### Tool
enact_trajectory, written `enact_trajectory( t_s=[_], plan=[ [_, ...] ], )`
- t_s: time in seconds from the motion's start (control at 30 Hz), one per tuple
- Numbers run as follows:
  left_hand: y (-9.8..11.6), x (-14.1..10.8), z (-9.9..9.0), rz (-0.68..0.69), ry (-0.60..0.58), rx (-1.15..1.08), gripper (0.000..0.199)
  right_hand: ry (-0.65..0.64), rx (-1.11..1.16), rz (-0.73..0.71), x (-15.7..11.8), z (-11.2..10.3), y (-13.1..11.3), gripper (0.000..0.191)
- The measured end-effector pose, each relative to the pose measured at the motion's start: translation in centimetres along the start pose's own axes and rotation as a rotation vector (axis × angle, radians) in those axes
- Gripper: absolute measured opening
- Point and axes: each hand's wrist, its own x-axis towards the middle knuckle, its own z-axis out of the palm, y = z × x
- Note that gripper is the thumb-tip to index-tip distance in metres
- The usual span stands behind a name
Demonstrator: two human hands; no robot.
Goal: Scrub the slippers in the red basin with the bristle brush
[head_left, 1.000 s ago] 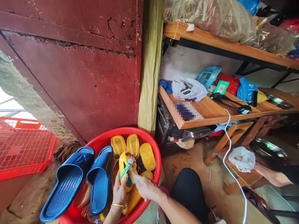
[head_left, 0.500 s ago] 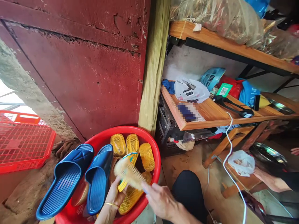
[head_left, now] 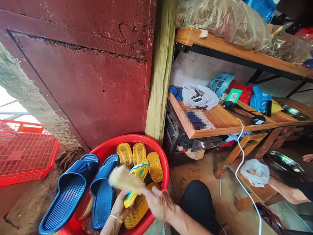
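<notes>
My left hand (head_left: 120, 207), with a bangle at the wrist, is closed on a yellow slipper (head_left: 141, 170) that has a white and teal trim. In my right hand (head_left: 157, 202) is a scrubbing brush (head_left: 126, 179) with pale bristles, held across the slipper and covering part of it. Both hands are over a red basin (head_left: 156, 143). Several other yellow slippers (head_left: 124, 153) stand or lie inside it. Two blue slippers, one larger-looking (head_left: 70, 189) at the left and one (head_left: 104, 192) nearer my left hand, rest against the basin's left side.
A red plastic crate (head_left: 24, 150) stands at the left by a maroon door (head_left: 85, 81). To the right is a wooden shelf (head_left: 207, 130) with bags and a blue fan (head_left: 221, 82). A white cable (head_left: 244, 169) hangs down. Another person's hand (head_left: 281, 186) touches a white plastic bag (head_left: 255, 173).
The brush has shifted left and slightly down over the slipper, with my right hand moving left. More of the slipper's trimmed strap shows now. My left hand keeps its hold.
</notes>
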Motion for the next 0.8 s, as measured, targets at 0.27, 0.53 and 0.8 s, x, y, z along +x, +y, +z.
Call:
enact_trajectory(
  t_s=[0.27,0.53,0.8],
  plan=[
    [2.9,-2.3,-0.5,0.391,-0.033,0.261,0.072,0.168,0.302,0.187,1.1,0.5,7.0,0.052],
    [0.1,2.4,0.5,0.491,0.051,0.995,0.050,0.354,0.521,0.325,0.8,2.8,6.9,0.048],
    [-2.5,5.7,1.0,0.313,0.174,1.397,0.019,0.368,0.493,0.243,-0.3,3.4,7.1,0.052]
  ],
)
